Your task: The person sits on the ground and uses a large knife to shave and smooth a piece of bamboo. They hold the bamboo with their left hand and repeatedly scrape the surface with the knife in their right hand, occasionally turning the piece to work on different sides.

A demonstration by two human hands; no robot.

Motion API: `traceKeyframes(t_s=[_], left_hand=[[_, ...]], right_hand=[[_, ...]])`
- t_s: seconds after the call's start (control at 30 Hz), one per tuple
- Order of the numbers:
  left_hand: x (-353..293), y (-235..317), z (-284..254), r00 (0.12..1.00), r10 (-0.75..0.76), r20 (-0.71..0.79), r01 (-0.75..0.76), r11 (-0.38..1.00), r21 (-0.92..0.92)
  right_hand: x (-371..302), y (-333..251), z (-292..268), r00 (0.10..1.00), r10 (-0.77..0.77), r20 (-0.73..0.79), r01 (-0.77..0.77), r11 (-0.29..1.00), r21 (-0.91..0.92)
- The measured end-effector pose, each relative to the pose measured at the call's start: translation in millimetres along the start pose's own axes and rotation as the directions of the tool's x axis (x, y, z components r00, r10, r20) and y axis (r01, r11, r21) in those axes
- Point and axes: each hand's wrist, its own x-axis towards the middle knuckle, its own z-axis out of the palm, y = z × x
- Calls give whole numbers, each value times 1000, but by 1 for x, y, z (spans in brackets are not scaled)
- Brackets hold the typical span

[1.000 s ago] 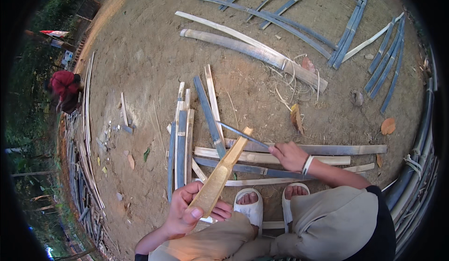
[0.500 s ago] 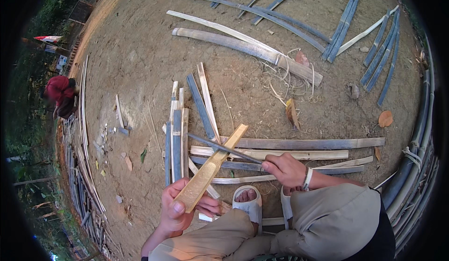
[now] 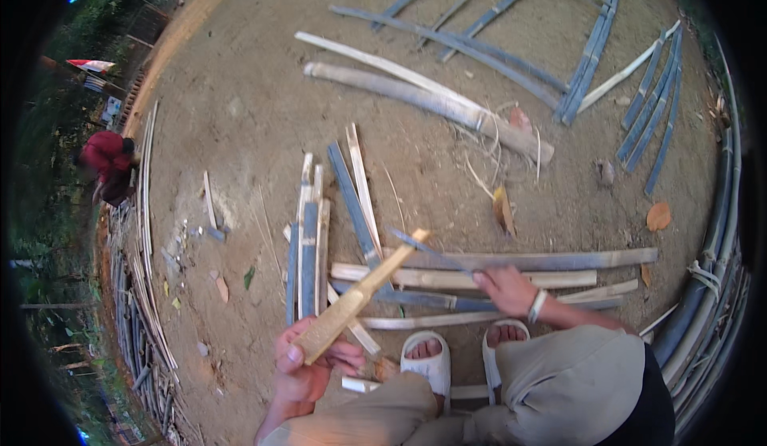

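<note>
My left hand (image 3: 307, 366) is closed around the wide lower end of a pale yellow, shaved piece of bamboo (image 3: 347, 306), which slants up and to the right and narrows toward its tip. In my closed right hand (image 3: 511, 292), which has a white band at the wrist, is a long, narrow, dark knife (image 3: 435, 252), slightly blurred. Its blade crosses the bamboo near the narrow tip; I cannot tell whether they touch. Below the hands show my knees in beige trousers and my feet in white sandals (image 3: 427, 358).
Split bamboo strips (image 3: 511, 280) lie crosswise before my feet, with upright-lying strips (image 3: 307, 242) to their left. Farther off are a thick bamboo length (image 3: 399, 90) and more dark strips (image 3: 591, 54). Bamboo poles (image 3: 703, 286) line the right. A person in red (image 3: 105, 158) bends at far left.
The knife and my right hand have moved right, and the blade now crosses nearer the bamboo's tip. My left hand keeps its hold. The whole view has shifted slightly.
</note>
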Motion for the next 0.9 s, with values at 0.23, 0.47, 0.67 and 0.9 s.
traceKeyframes(t_s=[0.23,0.47,0.67,0.9], left_hand=[[2,0,-2,998,27,54,-34,990,134],[-9,10,8,975,-152,160,118,972,204],[-16,9,19,980,-178,90,150,956,253],[-34,30,-1,998,-68,3,68,994,84]], right_hand=[[0,1,-5,997,73,32,-70,995,-76],[-13,-44,-18,986,-123,113,121,992,26],[7,-10,-13,993,74,89,-69,996,-59],[13,12,-8,994,109,-25,-111,987,-112]])
